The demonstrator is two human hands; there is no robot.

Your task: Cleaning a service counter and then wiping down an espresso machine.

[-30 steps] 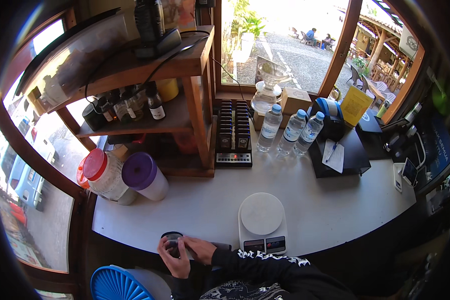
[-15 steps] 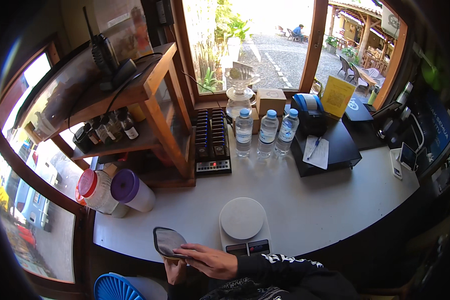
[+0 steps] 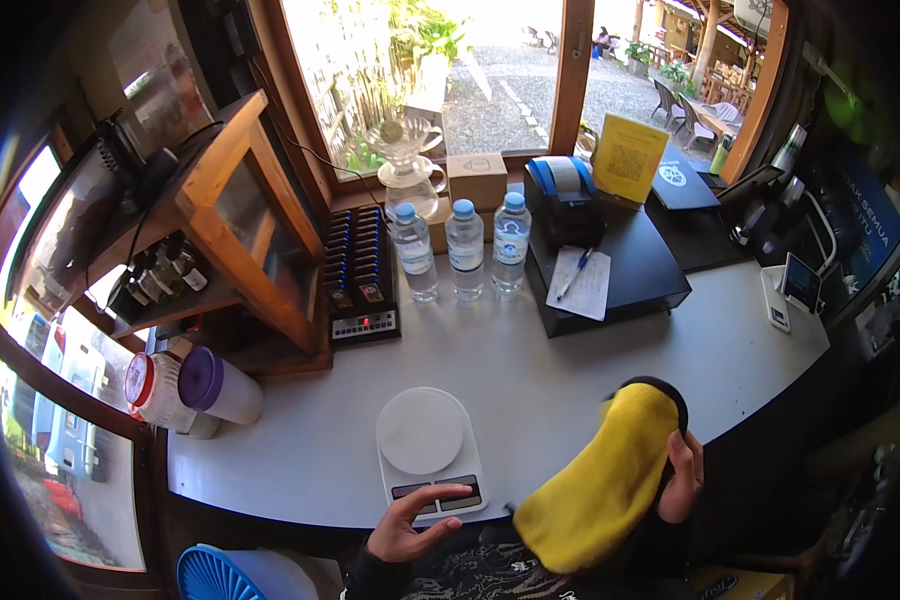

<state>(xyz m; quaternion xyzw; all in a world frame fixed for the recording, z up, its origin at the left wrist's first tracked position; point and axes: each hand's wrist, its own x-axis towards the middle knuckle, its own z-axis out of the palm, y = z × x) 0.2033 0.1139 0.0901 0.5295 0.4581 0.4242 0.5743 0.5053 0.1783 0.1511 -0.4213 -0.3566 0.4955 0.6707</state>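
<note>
Hands, two, well apart: our left hand, fingers spread and nothing in its grasp, reaches over the front of a white scale, contact with its buttons not certain; our right hand clamped on the black-trimmed edge of a yellow cloth. Cloth: just left of the right hand, slanting down toward our body, its loose lower end between the two hands, by the front edge of the table. Beyond the left hand, across the table: three clear bottles, blue-capped. Farther out to its left: a purple-lidded container. Beyond the right hand: a black box bearing a pen. Step in hand, as we judge it: handling of the cloth, one-handed. Next move, by our reckoning, calls for a firm right-hand pinch on the trim, left fingers lifted clear of the scale's buttons, and the loose end gathered.
</note>
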